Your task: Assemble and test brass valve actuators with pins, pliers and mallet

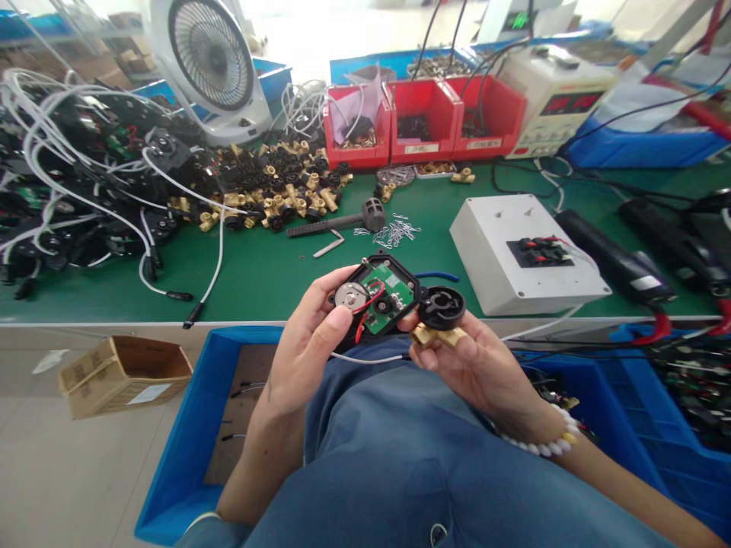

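My left hand [314,331] grips a black motor housing [408,275] whose inside faces up. In it sit a green circuit board [391,285], a round silver motor [349,297] under my thumb, and red wires. A white cable [368,359] runs below the housing. Close to its right side, my right hand [471,358] holds a brass valve [437,337] with a round black cap [442,306] on top. Whether cap and housing touch, I cannot tell. On the bench beyond lie a black mallet [343,221], a hex key [330,244] and small metal clips [394,230].
Brass fittings [285,190] and cabled black units [85,175] cover the back left. Red bins [422,122], a fan [211,61] and a power supply [563,99] line the back. A grey box [491,259] stands right; blue crates [171,457] flank my lap.
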The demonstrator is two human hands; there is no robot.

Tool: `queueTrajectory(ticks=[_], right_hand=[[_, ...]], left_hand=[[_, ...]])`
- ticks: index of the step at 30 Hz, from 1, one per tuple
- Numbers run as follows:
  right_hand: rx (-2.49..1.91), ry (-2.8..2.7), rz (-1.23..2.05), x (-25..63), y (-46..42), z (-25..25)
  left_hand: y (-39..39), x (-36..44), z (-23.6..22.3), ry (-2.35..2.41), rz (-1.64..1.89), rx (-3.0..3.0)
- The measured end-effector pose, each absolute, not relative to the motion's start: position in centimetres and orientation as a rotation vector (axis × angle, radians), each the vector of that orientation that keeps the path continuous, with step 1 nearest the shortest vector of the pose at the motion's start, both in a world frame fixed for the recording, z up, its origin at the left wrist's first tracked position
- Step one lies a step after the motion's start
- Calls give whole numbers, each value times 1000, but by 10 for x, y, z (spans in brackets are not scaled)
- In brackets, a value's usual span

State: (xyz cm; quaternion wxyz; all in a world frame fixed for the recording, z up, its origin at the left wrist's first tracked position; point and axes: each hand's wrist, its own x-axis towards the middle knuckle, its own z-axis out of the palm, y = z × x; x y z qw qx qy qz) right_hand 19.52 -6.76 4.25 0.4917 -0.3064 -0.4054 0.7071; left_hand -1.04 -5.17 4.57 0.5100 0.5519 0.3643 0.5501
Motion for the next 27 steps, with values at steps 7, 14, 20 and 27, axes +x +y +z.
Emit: queueTrajectory(ticks=[7,14,20,27], right_hand=[[-747,-946,1710,193,-67,44],[-753,-904,1723,195,-67,39],[-633,-807,1950,197,-67,40],[-686,-707,1920,192,-67,47]], left_hand=[[-55,-12,49,834,1357,1372],[-59,-12,54,859,1383,1411],[-57,-12,58,1046,1300,1619],[-60,-6,56,1232,1409,1737]])
